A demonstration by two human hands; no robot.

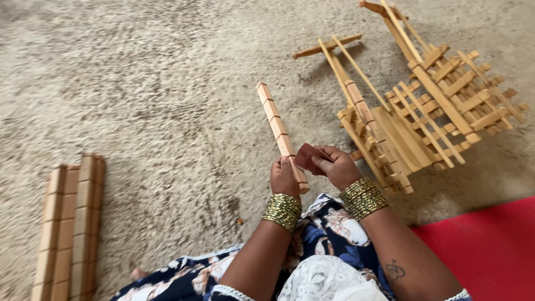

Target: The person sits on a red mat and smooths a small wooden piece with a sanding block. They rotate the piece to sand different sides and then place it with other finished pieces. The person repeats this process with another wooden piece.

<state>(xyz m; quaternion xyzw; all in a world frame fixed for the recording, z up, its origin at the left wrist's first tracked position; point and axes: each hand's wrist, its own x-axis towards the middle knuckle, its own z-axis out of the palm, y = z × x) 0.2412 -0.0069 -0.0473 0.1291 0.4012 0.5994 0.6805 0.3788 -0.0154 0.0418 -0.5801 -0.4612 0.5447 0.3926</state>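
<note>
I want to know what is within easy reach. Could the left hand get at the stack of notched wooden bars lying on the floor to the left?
Probably yes: bare floor lies between the left hand and the stack. But that hand already holds a notched bar.

Ahead of my hands the ground lies bare from the near middle out to the far left, so I see open passage there. To the right, a heap of wooden frames blocks the way, its nearest edge just beside my right hand. At the near left, a stack of notched wooden strips lies well apart from my left hand. A red mat covers the near right corner.
</note>
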